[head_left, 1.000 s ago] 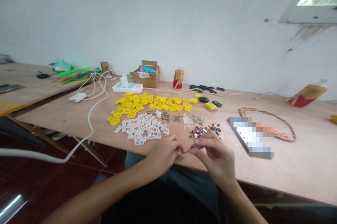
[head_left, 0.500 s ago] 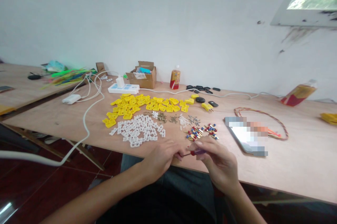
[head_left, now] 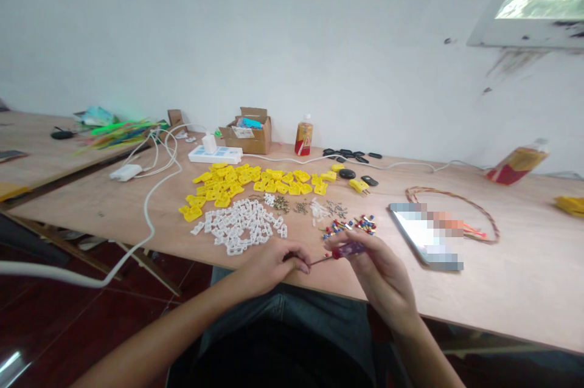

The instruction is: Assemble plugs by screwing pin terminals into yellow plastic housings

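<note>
My right hand (head_left: 376, 272) pinches a small screwdriver (head_left: 343, 250) with a purple and red handle; its thin shaft points left. The tip meets my left hand (head_left: 274, 262), whose fingers are curled shut around a tiny part that I cannot make out. Both hands hover at the near edge of the plywood table (head_left: 502, 278). Just beyond them lie a heap of white plastic pieces (head_left: 241, 227), a spread of yellow plastic housings (head_left: 246, 181), small piles of screws (head_left: 292, 204) and red and blue crimp terminals (head_left: 349, 227).
A phone (head_left: 426, 236) lies to the right beside a coil of twisted wire (head_left: 456, 211). At the back stand a white power strip (head_left: 214, 154) with cables, a cardboard box (head_left: 249, 132), a bottle (head_left: 304, 135) and black parts (head_left: 351, 154). Another table (head_left: 41, 157) stands on the left.
My right hand has drawn the screwdriver up and to the right, so its handle and shaft now show. My left hand has slid slightly left and lower, still closed.
</note>
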`<state>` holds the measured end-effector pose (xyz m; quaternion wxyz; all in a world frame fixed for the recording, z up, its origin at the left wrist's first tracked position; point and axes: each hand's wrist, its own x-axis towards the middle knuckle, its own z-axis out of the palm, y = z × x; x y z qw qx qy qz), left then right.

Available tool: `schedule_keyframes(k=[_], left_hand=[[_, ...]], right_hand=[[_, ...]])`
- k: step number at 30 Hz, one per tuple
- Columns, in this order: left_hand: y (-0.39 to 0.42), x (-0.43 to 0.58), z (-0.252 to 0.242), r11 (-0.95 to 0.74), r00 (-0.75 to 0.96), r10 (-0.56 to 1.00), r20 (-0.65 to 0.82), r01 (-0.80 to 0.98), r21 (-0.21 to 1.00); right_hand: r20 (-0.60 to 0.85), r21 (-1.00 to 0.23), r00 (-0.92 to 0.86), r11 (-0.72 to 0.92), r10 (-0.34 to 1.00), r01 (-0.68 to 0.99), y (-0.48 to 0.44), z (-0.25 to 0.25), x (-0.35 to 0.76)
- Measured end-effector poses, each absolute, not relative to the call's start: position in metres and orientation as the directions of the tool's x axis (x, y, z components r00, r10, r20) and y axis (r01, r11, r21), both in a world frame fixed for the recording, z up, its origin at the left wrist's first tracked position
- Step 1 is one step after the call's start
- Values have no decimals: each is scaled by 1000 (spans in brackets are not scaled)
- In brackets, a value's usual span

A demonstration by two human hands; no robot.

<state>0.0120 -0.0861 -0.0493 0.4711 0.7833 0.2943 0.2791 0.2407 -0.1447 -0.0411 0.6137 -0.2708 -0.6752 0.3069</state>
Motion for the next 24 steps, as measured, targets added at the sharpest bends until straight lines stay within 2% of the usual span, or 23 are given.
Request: schedule_keyframes(k=[5, 10, 15, 18, 21, 24], left_hand=[[-87, 12, -50, -420, 691, 703, 166, 216, 881], [-87, 12, -49, -416, 704, 693, 154, 217, 883], [-88, 13, -46, -423, 712, 689, 135, 244, 873], [-89, 13, -44, -432, 713, 688, 138, 249, 867], [-90, 13, -45, -433, 715, 682, 152, 228, 872], [-91, 14, -47, -384, 714, 683, 151, 175, 907]], right_hand=[[719, -695, -43, 718, 694, -33, -143, -38, 238], [652, -757, -109, 652, 750, -37, -146, -40, 239], [707, -707, -82, 707, 702, -37, -145, -37, 237], [674, -734, -121, 679, 729, 4, -146, -37, 238], [655, -750, -143, 661, 742, -4, -149, -36, 236], [697, -715, -98, 698, 710, -27, -148, -35, 232]])
